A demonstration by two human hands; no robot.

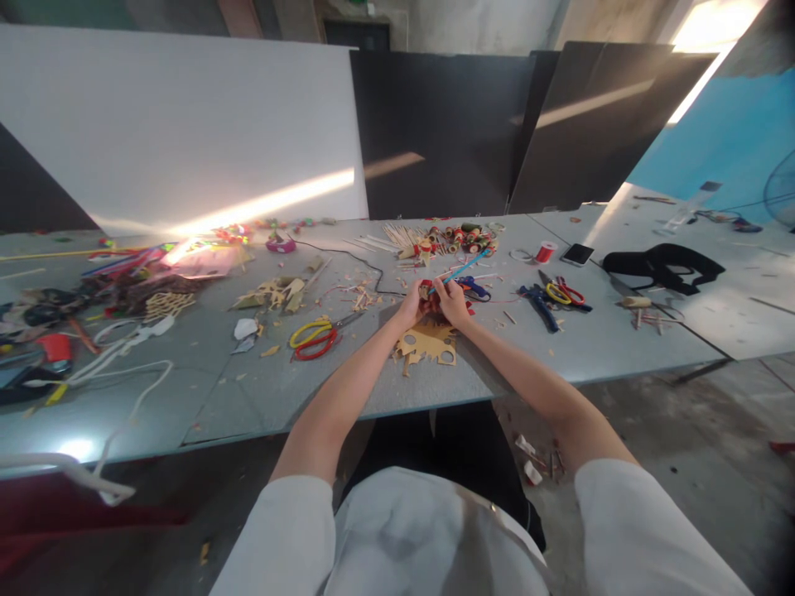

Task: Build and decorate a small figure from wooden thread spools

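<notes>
Both hands meet over the near middle of the table. My left hand (410, 307) is closed around a small red and tan piece (426, 288), mostly hidden by the fingers. Pinched in my right hand (453, 305) is a thin blue stick (463, 269), slanting up to the right with its lower end at the small piece. Under the hands lies a tan sheet with round holes cut in it (428, 343). A blue-handled tool (474, 289) rests just beyond my right hand. Behind it is a pile of small red and green wooden pieces (463, 238).
Scissors with yellow and red handles (314, 339) lie left of the hands. To the right are dark blue pliers (539, 308), more yellow-red handled tools (562, 290), a red thread spool (546, 252), a phone (578, 254) and a black cap (664, 266). Scraps and cables cover the left side.
</notes>
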